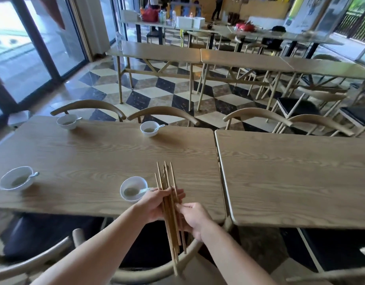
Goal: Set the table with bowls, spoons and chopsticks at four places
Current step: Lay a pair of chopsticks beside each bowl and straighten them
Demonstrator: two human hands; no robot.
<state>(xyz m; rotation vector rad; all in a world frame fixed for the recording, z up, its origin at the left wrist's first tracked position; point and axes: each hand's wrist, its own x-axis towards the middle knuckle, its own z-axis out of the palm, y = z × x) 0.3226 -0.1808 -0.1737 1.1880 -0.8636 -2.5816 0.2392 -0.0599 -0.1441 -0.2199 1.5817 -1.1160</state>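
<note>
From the head camera, the left hand point(155, 204) is closed around a bundle of wooden chopsticks point(169, 206), which stand nearly upright, fanned at the top over the table point(107, 153) and reaching down past its near edge toward a chair back below. The right hand point(193, 219) sits just beside the bundle with its fingers point(184, 205) curled against the sticks; it seems to pinch one or two, though the overlap makes that hard to confirm. Four white bowls, each with a spoon resting in it, sit on the table: the near-right bowl point(133, 189) just left of the left hand and close to the near edge, the near-left bowl point(15, 178) also toward that edge, the far-left bowl point(67, 121) and the far-middle bowl point(149, 128) close to the far edge. The middle of the tabletop lies bare between them. A second table point(296, 173) butts against the right side, with a narrow seam between the two edges.
</note>
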